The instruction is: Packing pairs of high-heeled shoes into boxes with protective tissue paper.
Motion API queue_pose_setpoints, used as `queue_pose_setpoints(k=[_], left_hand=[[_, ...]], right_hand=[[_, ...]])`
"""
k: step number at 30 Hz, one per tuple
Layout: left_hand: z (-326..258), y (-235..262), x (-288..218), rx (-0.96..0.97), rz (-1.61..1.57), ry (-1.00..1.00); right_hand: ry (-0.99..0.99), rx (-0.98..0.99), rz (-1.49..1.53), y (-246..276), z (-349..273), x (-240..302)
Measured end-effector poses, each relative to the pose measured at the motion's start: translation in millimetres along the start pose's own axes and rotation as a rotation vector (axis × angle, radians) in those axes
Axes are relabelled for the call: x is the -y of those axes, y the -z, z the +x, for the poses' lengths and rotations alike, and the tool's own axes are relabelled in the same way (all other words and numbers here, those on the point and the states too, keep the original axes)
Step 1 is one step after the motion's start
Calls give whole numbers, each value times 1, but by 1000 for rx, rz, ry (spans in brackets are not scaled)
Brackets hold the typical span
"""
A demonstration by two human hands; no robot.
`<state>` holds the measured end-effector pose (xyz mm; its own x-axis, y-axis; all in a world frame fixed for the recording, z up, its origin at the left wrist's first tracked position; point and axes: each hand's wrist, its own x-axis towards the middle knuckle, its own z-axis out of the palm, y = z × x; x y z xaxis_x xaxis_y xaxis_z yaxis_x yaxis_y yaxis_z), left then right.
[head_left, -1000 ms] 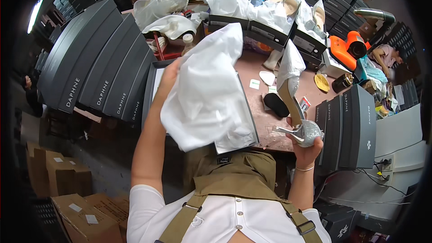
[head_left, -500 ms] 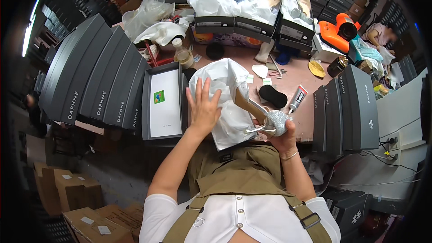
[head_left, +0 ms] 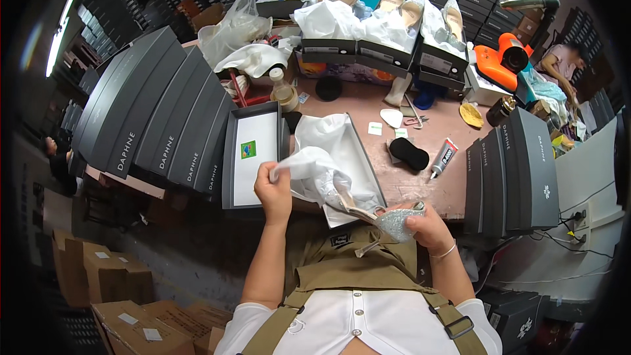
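My left hand [head_left: 273, 192] is closed, pinching the edge of a sheet of white tissue paper [head_left: 309, 165]. In my right hand [head_left: 434, 231], a silver glitter high-heeled shoe [head_left: 397, 223] is gripped by its toe end, its heel part pointing left toward the paper. The tissue partly covers the back of the shoe. Both are over the front of an open shoe box [head_left: 365, 152] lined with white paper, at the table's front edge. Left of it lies a grey box lid [head_left: 227, 181], inner side up, with a small green card [head_left: 248, 150] in it.
Grey shoe boxes stand in rows at left [head_left: 148, 105] and right [head_left: 513, 171]. A glue tube [head_left: 444, 159], a black oval pad [head_left: 409, 154] and scissors [head_left: 415, 121] lie on the pink table [head_left: 342, 105]. Behind are boxes of shoes [head_left: 388, 59] and an orange device [head_left: 496, 66]. Another person [head_left: 562, 66] sits far right.
My left hand has gone from lying spread on the tissue to pinching its edge, pulled toward me. My right hand has brought the shoe lower and nearer, turning it more level.
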<state>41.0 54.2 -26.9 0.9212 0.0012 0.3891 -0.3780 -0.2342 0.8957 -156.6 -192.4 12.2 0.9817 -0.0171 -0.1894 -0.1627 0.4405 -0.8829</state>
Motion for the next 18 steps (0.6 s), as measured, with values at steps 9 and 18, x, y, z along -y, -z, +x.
queue_pose_setpoints(k=[9,18], left_hand=[[33,-5,-43,631,541,-622],[40,-7,-65,348,108,-217]], right_hand=[[-28,53,-62,-6,12,-1],[133,-60,372,-20,12,10]])
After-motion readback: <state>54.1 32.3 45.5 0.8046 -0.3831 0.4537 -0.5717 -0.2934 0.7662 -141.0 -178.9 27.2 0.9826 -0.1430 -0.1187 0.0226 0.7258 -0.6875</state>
